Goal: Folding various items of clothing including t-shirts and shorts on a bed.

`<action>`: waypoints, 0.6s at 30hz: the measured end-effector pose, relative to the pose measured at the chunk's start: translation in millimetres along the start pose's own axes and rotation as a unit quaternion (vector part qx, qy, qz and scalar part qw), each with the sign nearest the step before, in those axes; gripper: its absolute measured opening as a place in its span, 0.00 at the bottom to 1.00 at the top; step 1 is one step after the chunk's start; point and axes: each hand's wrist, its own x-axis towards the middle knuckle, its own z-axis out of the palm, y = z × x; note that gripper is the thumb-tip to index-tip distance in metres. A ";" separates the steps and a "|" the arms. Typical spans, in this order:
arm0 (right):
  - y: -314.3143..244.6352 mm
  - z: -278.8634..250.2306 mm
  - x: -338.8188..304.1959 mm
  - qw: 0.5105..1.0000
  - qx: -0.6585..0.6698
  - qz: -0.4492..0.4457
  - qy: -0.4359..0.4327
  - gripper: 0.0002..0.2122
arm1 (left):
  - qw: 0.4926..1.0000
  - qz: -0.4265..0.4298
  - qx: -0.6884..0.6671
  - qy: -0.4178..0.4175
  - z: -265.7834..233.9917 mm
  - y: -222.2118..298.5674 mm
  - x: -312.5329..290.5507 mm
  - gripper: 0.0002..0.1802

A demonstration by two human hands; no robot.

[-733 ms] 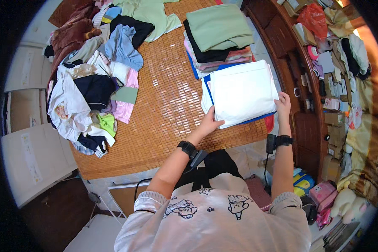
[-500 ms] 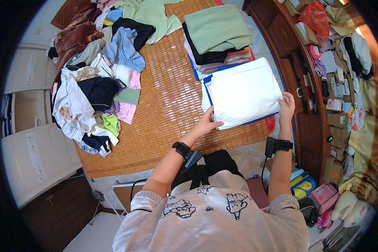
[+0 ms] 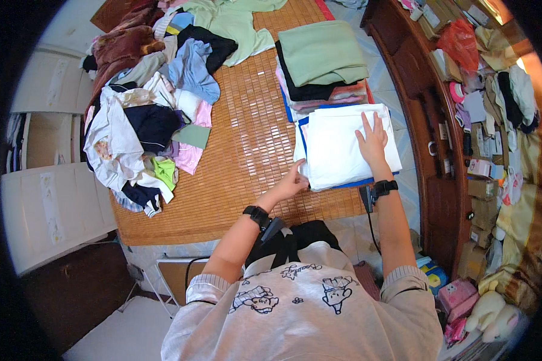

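Note:
A folded white garment (image 3: 337,147) lies on top of a neat stack at the near right of the mat, with blue cloth showing under its edges. My right hand (image 3: 373,141) rests palm down on its right part, fingers spread. Beside the stack's near left corner is my left hand (image 3: 288,185), its index finger stretched along the edge and its grip loose. Just behind stands a second stack, topped by a folded light green garment (image 3: 322,54) over black and pink cloth.
A heap of loose clothes (image 3: 144,132) covers the left of the woven bamboo mat (image 3: 247,138). At the far side a light green shirt (image 3: 235,24) lies spread out. A dark wooden cabinet (image 3: 403,78) runs along the right, and white drawers (image 3: 54,204) stand at the left.
My right hand has left the white garment's right edge and now lies flat on top of it. My left hand stays by the near left corner, its fingers loosened. The view has shifted slightly.

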 end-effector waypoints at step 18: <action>-73.9 1.6 -51.9 0.995 -0.034 -0.089 -0.010 0.25 | 0.900 -0.228 -0.139 0.345 -117.5 -180.3 -247.4 0.32</action>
